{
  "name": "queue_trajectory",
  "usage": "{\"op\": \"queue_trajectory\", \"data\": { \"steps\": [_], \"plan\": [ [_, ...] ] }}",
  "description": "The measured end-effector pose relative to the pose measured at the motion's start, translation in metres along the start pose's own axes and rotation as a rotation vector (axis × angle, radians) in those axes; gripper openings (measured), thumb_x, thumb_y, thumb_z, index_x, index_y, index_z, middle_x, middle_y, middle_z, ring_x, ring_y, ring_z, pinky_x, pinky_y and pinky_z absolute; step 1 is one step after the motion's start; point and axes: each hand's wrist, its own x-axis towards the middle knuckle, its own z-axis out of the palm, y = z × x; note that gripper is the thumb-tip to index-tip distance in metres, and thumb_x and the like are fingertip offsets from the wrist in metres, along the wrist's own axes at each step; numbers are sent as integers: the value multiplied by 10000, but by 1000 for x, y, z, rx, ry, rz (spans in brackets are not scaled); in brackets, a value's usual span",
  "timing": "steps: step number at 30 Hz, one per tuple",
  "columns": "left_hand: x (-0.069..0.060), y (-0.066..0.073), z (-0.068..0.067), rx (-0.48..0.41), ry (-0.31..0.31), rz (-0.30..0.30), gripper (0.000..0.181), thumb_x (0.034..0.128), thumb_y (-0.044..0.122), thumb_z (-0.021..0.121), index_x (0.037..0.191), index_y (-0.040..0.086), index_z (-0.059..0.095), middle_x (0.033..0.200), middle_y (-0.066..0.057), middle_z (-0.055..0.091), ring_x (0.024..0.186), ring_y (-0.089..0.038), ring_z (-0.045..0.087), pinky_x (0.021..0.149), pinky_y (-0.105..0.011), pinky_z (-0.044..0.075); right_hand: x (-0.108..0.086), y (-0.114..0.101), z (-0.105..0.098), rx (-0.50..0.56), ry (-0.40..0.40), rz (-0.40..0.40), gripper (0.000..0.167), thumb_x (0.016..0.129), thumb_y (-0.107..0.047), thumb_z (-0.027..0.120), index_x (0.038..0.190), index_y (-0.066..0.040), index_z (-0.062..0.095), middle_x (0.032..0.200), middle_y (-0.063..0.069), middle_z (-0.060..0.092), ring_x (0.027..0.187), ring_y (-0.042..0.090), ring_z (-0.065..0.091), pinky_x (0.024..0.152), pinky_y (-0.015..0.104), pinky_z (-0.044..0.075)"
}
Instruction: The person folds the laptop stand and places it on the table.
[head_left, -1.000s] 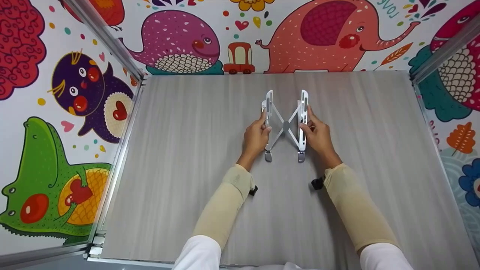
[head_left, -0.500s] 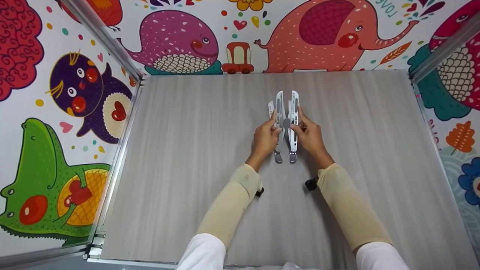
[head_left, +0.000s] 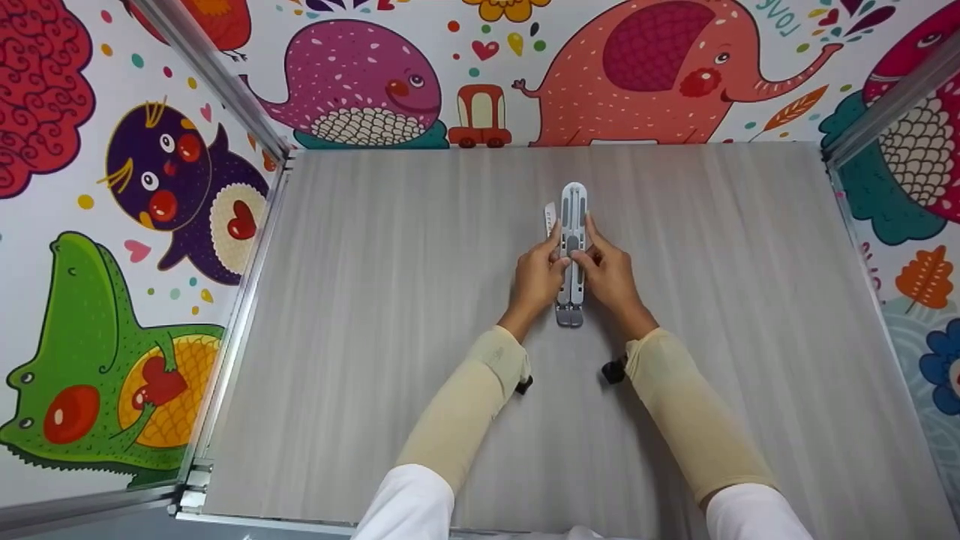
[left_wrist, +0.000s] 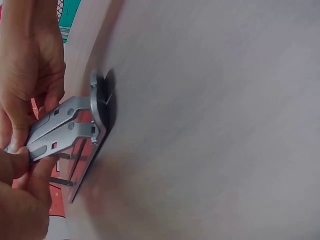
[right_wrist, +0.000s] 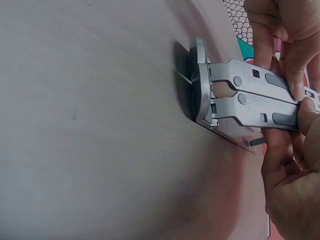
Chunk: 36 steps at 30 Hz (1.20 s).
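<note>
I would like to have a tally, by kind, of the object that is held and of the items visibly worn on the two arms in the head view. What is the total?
Folding laptop stand: 1
Beige arm covers: 2
White sleeves: 2
Black wrist cameras: 2
Total: 7

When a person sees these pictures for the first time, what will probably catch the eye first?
Most likely the large drawn elephant, beyond the far edge of the grey table, and the green crocodile at its left side. Then, slightly right of the head view's centre, the silver stand, its two arms side by side, held between the left hand and the right hand.
</note>
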Motion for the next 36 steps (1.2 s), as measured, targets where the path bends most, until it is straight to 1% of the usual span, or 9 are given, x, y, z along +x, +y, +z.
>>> {"op": "queue_trajectory", "data": {
  "steps": [5,9,16,21,23,25,30,36],
  "plan": [
    [-1,-3,0,-27,16,9,699,989,170,667,1594,256,327,860,-12,642,711,-81,546,638,-204,461,0,-3,3,-32,-9,-17,723,998,-255,637,1601,-374,256,816,100,622,702,193,532,598,240,451],
    [-1,-3,0,-33,13,11,702,990,172,667,1595,268,322,858,-3,640,720,-82,549,643,-207,464,1,-3,3,-48,-16,-20,725,1006,-237,627,1605,-374,242,817,100,630,701,195,537,604,241,448],
    [-4,-6,0,-61,17,-17,705,994,161,661,1600,278,322,850,-12,664,681,-77,564,607,-210,469,1,-3,2,-58,-70,-29,736,1017,-227,614,1616,-365,208,852,104,637,723,196,543,620,258,460],
    [-4,-5,0,-62,11,-24,694,1006,161,643,1600,301,310,991,-27,726,694,-72,582,621,-209,476,1,-2,0,-60,-86,-34,752,1018,-202,611,1619,-376,194,859,108,641,720,201,547,619,277,471],
    [-5,-5,0,-68,12,-28,689,1008,162,641,1600,296,315,1012,-31,731,696,-75,588,620,-213,481,1,-2,0,-57,-91,-34,755,1020,-199,609,1621,-379,187,863,107,640,725,202,546,623,276,469],
    [-5,-5,0,-70,17,-30,686,1005,160,645,1599,287,327,994,-31,732,695,-77,589,615,-214,481,1,-2,0,-53,-92,-33,756,1023,-198,607,1623,-373,182,866,108,637,732,203,545,627,272,465],
    [-5,-5,1,-71,31,-13,688,994,137,656,1594,267,347,946,-35,734,709,-73,578,635,-205,470,1,-1,1,-34,-92,-23,759,1024,-180,609,1624,-369,185,865,112,634,741,202,536,641,265,445],
    [-5,-6,2,-77,31,-5,685,999,134,647,1598,258,337,918,-36,719,716,-78,578,647,-208,473,0,0,2,-26,-88,-17,744,1030,-177,600,1623,-369,195,865,111,634,739,199,537,633,257,440]
  ]
}}
